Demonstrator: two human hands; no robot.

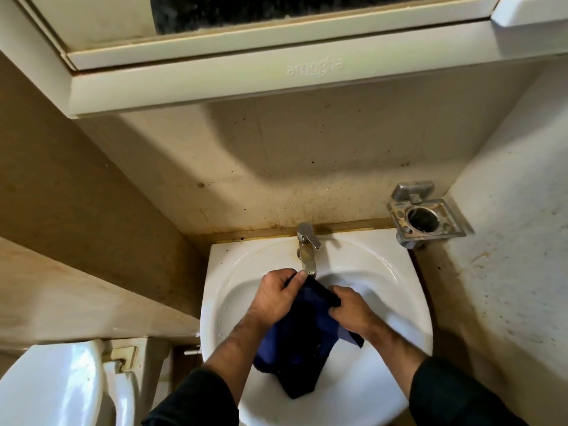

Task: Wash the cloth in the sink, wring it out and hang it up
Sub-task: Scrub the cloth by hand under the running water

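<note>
A dark blue cloth point(299, 342) hangs over the bowl of the white sink point(396, 290). My left hand point(276, 298) grips its upper edge just under the spout of the chrome tap point(305, 247). To the right of it, my right hand point(350, 309) holds another fold of the same cloth. The lower part of the cloth droops toward the sink's front. I cannot tell whether water is running.
A metal holder point(425, 215) is fixed to the wall right of the sink. A cabinet with a mirror point(276, 66) hangs overhead. A white toilet cistern point(55, 385) stands at the lower left. Tiled walls close in on both sides.
</note>
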